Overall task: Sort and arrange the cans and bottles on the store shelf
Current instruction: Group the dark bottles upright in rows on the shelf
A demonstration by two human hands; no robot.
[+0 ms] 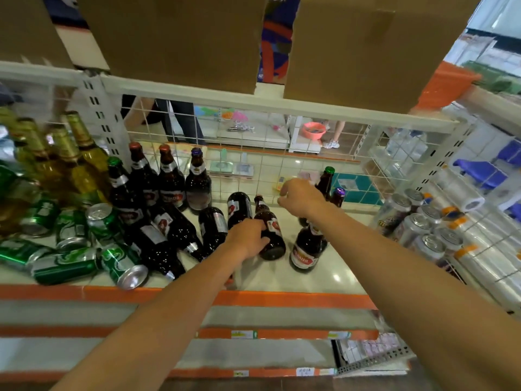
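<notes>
Brown bottle flat, neck rearward

On the shelf, tall bottles stood at the frame's left. Shorter upright bottles stood behind toppled bottles at centre. Lying cans sprawled lower left, and seemingly standing cans clustered at right.
</notes>
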